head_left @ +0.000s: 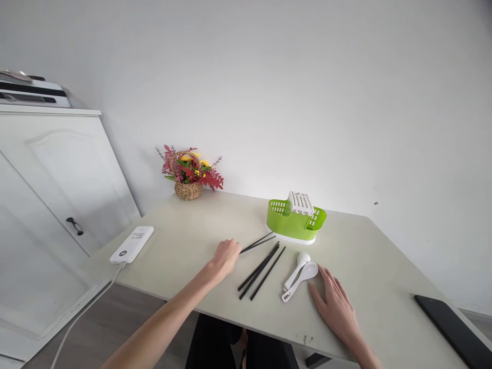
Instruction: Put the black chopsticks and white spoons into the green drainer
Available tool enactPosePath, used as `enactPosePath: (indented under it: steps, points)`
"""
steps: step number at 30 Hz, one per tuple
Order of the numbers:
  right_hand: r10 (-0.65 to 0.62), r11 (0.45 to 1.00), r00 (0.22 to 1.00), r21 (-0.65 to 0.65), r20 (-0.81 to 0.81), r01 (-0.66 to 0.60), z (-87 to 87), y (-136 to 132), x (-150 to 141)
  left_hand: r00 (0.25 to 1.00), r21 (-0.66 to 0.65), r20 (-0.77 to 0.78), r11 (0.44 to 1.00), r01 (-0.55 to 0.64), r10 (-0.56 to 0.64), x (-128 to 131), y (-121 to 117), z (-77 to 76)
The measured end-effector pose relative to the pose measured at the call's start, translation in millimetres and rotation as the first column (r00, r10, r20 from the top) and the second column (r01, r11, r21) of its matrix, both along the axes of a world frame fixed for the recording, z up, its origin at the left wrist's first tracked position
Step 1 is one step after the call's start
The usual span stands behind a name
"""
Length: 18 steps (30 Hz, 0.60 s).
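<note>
My left hand is closed around the near ends of a pair of black chopsticks, whose far ends point toward the green utensil holder. To the right of that hand, several more black chopsticks lie loose on the table. Two white spoons rest together, partly overlapping. Beside them my right hand lies flat on the tabletop, fingers spread, holding nothing. The holder has a white base and a white slotted piece on top.
A wicker basket of artificial flowers stands at the back left. A white power bank with a cable lies by the left edge. On the far right is a black phone-like device. A white cabinet adjoins the table's left side.
</note>
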State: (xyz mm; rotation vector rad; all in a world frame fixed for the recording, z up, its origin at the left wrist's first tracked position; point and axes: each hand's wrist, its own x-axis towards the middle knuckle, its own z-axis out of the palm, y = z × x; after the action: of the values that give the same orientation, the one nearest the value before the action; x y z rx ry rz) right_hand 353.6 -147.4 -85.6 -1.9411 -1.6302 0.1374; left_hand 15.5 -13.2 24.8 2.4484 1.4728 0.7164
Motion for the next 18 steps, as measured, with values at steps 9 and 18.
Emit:
enactPosePath:
  steps: [9, 18]
  points:
    - [0.001, 0.99, 0.956, 0.138, -0.292, 0.041, 83.5, 7, 8, 0.876, -0.293, 0.48, 0.935, 0.199, -0.036, -29, -18, 3.8]
    - [0.494, 0.863, 0.765, 0.129, -0.414, -0.488, 181.2, 76, -99, 0.819, -0.269, 0.57, 0.927, 0.262, -0.066, -15, -36, -14.3]
